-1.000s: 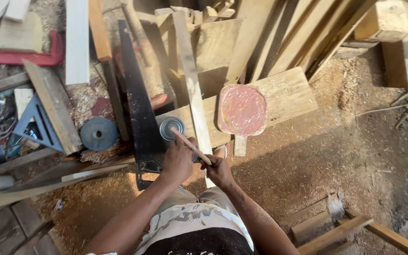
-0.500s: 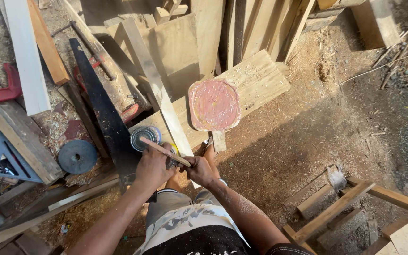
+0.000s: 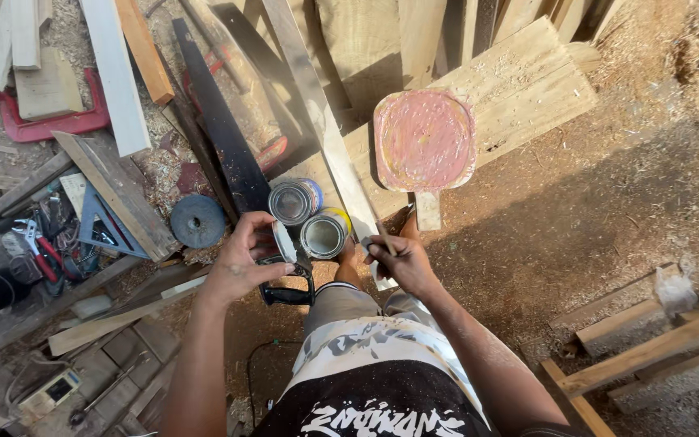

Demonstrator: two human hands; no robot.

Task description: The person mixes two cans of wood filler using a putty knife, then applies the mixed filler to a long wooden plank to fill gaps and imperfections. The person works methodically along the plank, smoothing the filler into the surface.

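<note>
The left hand [image 3: 240,259] is pinching a round tin lid [image 3: 284,241] in its fingers just left of the open tin [image 3: 323,235], while the right hand [image 3: 398,260], just right of that tin, is closing its fingers around a thin stick [image 3: 383,236].

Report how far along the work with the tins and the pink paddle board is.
Done: one tin stands open, and the left hand holds its round lid. The paddle board is already coated pink. In hand: the right hand grips a thin stick beside the open tin. Left: the second tin looks unopened, though I cannot be sure.
</note>
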